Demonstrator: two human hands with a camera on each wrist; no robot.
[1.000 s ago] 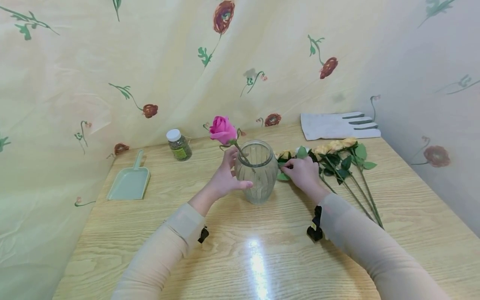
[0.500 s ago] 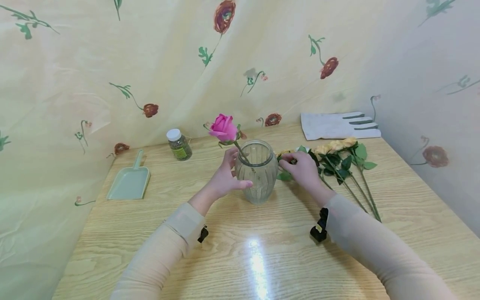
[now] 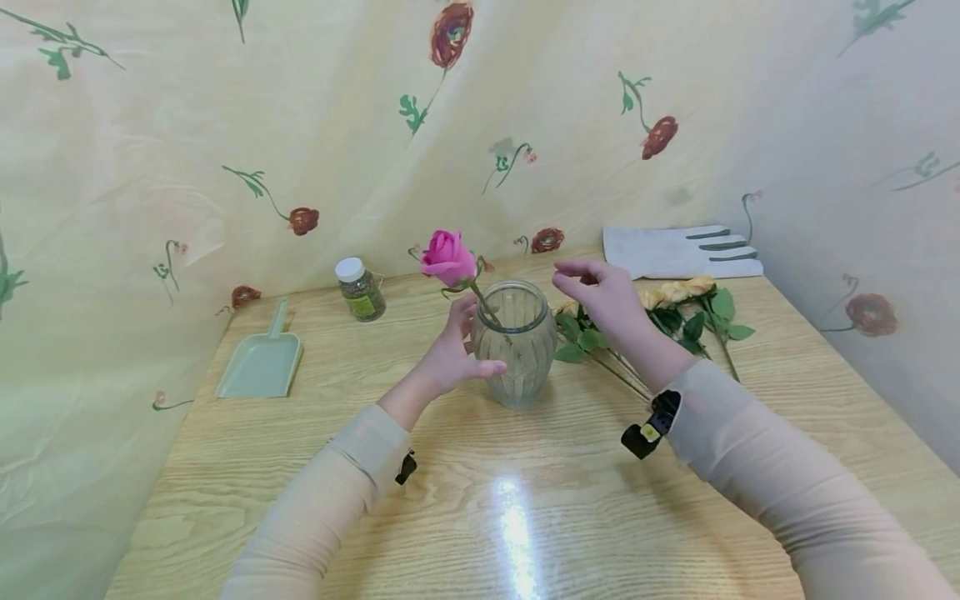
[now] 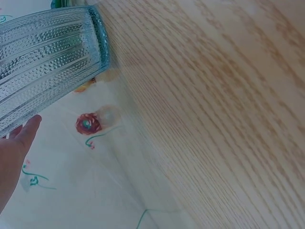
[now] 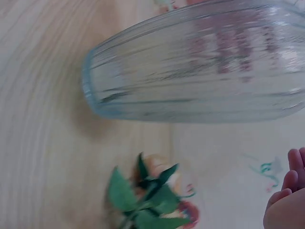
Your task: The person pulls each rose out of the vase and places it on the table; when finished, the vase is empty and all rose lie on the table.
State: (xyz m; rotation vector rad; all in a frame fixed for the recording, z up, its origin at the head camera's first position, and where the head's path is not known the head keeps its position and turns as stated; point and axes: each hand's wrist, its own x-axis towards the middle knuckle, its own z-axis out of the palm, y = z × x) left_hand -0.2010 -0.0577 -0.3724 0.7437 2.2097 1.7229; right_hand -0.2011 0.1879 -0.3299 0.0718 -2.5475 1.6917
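A ribbed glass vase point(image 3: 517, 367) stands upright on the wooden table, with one pink rose point(image 3: 447, 259) leaning left out of its mouth. My left hand point(image 3: 453, 354) holds the vase from the left side, thumb across the front and fingers behind. In the left wrist view, part of that hand shows beside the ribbed glass point(image 4: 52, 57). My right hand point(image 3: 607, 300) is raised right of the vase, over the cut flowers, its fingers loosely bent with nothing visible between them. Below it lie yellow roses point(image 3: 675, 291) and green leaves point(image 3: 573, 337), partly hidden by the hand.
A pale green dustpan point(image 3: 261, 367) lies at the left. Behind it stands a small jar point(image 3: 362, 293) with a white lid. A grey-white glove point(image 3: 667, 252) lies at the back right, against the flowered curtain point(image 3: 337, 125). The flower stems point(image 3: 618, 371) stretch toward the front.
My right hand has risen from the leaves beside the vase to above the flowers, uncovering leaves under it. My left hand, the vase and the pink rose stay nearly still.
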